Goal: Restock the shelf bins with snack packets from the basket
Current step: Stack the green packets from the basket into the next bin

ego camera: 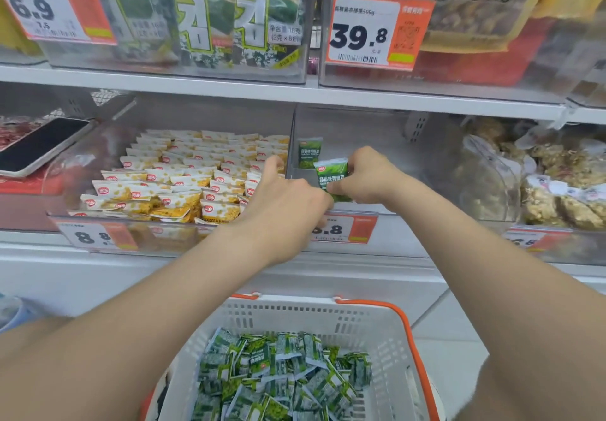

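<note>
Your right hand (370, 178) pinches an upright green packet (332, 174) just over the bin's (367, 125) front lip. Your left hand (285, 201) apparently grips its base.

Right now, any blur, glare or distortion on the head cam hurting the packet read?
Head view: even light, no hard shadows; green packet in the right hand is fairly sharp; upper clear bin hazy with reflections; shelf edge bows slightly, wide lens; 6.9 price tag at the corner soft.
</note>
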`<action>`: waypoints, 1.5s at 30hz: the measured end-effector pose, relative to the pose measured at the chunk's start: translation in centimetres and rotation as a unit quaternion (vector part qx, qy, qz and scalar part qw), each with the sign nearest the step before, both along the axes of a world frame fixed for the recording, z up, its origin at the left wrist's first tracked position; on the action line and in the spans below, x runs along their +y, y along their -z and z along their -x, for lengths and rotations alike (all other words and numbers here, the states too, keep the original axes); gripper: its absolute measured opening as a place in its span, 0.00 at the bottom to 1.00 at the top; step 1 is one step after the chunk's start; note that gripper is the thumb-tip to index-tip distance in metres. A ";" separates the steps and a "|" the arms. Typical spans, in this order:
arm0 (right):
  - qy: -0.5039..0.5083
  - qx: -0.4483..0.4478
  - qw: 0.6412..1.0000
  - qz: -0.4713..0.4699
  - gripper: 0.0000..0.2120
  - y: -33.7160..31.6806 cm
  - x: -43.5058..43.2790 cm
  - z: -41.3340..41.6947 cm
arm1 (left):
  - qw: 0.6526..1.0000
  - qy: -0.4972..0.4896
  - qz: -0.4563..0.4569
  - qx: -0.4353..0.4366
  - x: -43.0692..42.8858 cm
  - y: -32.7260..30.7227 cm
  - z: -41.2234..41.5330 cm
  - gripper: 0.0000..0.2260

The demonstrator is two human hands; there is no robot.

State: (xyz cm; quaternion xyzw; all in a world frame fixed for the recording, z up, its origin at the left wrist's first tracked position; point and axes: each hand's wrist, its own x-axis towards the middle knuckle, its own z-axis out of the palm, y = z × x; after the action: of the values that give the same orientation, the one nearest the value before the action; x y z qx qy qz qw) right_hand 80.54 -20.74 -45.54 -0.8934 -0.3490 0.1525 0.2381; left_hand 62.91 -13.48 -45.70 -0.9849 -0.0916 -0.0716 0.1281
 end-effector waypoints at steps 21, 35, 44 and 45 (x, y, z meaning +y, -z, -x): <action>-0.031 -0.083 0.989 0.123 0.13 2.6 7.9 -1.8 | 0.935 -0.116 0.280 -0.183 2.4 -0.5 0.8 0.19; 0.021 -0.146 0.986 0.084 0.14 5.5 9.9 -4.1 | 0.956 -0.167 0.219 -0.100 1.3 0.7 0.7 0.07; -0.128 -0.087 0.977 0.146 0.06 5.3 7.1 -2.7 | 0.946 -0.211 0.227 -0.100 -0.3 0.7 0.9 0.07; -0.138 -0.085 0.974 0.156 0.10 5.2 6.7 -2.7 | 0.943 -0.216 0.231 -0.102 -0.2 0.8 0.9 0.07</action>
State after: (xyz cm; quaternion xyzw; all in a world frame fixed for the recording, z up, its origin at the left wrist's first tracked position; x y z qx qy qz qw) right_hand 83.19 -14.01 -50.78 -0.8726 -0.4594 0.1602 0.0420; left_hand 62.04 -13.72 -46.54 -0.9316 -0.3283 -0.1191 -0.1007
